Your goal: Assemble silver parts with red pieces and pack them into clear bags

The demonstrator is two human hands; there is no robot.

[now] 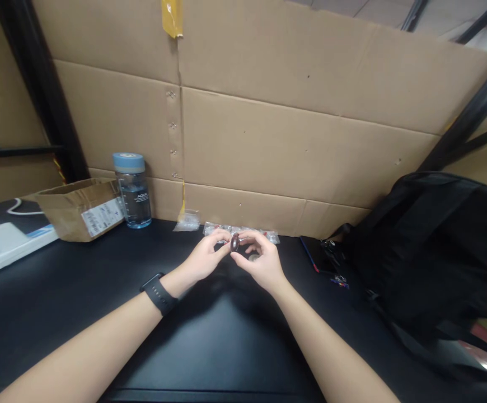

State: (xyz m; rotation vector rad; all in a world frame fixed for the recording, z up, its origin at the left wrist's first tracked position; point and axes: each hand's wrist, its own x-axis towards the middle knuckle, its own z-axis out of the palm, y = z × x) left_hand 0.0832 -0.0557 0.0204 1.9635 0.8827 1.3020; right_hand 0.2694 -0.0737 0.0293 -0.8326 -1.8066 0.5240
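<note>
Above the black tabletop my left hand (207, 256) and my right hand (264, 260) meet, both closed at the fingertips. Between them is a small, shiny, dark brown oval disc (235, 243), tilted nearly on edge. The right thumb and forefinger pinch it from below and above; the left thumb and forefinger grip at its left side. Its exact kind is too small to tell. Something small and pale (253, 257) shows by the right palm. Just behind the hands lie clear plastic packets (272, 236) with red bits, partly hidden by my fingers.
A blue-lidded water bottle (134, 196) and an open cardboard box (69, 215) stand left, near a white power strip (17, 252). Another clear packet (187, 221) lies by the cardboard wall (247, 151). Right are a dark phone-like slab (314, 254), keys (339, 281) and a black backpack (432, 252).
</note>
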